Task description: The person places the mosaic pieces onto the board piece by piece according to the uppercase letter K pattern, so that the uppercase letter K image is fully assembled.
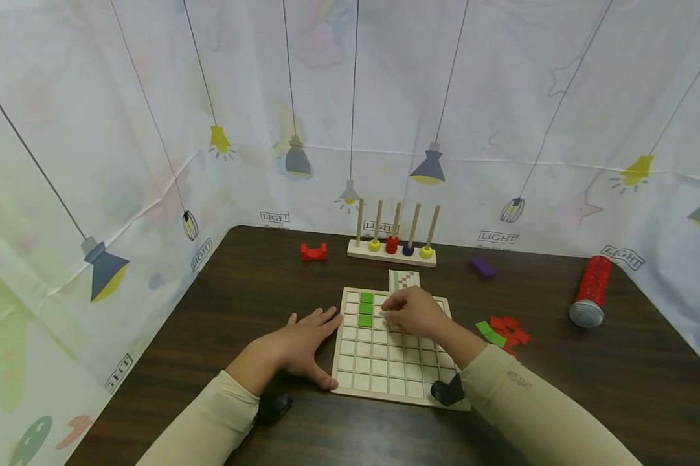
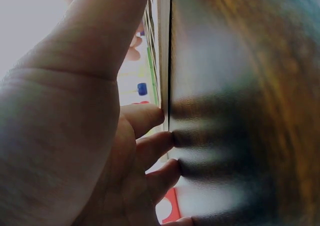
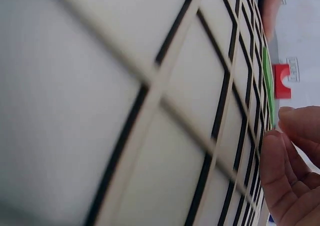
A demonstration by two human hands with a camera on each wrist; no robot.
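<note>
My left hand [image 1: 300,343] lies spread at the left side of a wooden grid board [image 1: 379,367]; its thumb and index finger touch the board's edge. In the left wrist view the left hand [image 2: 142,161] has its fingertips along that edge. Three green tiles [image 1: 365,320] stand in one column near the upper left of the board. Over its upper middle, just right of them, my right hand [image 1: 416,312] has bent fingers and thumb close together. The right wrist view shows the right hand [image 3: 295,161] against the grid; any piece between its fingertips is hidden.
Behind the board lie a patterned card [image 1: 404,279] and a peg stand with rings [image 1: 392,254]. A red block [image 1: 313,252] is at the back left, a purple block [image 1: 482,266] at the back right. Loose red and green tiles [image 1: 504,331] and a red microphone [image 1: 593,291] lie right.
</note>
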